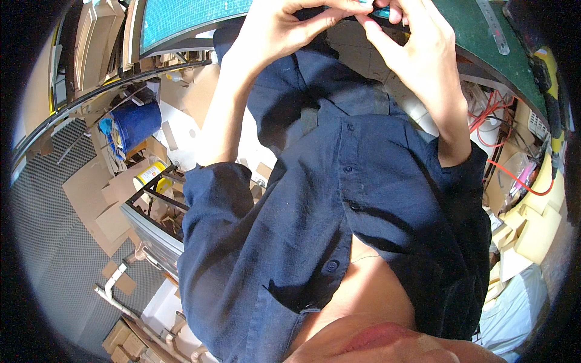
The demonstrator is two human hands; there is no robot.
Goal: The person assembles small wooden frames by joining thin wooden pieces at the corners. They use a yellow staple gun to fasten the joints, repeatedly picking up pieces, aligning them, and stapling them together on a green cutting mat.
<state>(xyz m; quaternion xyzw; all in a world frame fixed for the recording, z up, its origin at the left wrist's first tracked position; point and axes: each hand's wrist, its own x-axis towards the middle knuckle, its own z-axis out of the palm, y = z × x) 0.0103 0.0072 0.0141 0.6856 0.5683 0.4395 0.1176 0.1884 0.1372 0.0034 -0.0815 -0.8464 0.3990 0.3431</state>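
Both hands are raised at the top of the view, over the edge of a workbench. My left hand (pixel 281 30) and my right hand (pixel 417 51) pinch the same small dark object (pixel 387 17) between fingertips; it has a teal part at its top. Most of it is hidden by my fingers, so I cannot tell what it is. Below the hands my dark blue buttoned shirt (pixel 339 199) fills the middle of the view, with its sleeves pushed up to the elbows.
A teal cutting mat (pixel 181 18) and a green cutting mat (pixel 484 60) with a metal ruler (pixel 493 27) lie on the bench. Red wires (pixel 496 124) hang at right. A blue bucket (pixel 138 124), a yellow can (pixel 151 174) and cardboard scraps (pixel 91 199) sit below left.
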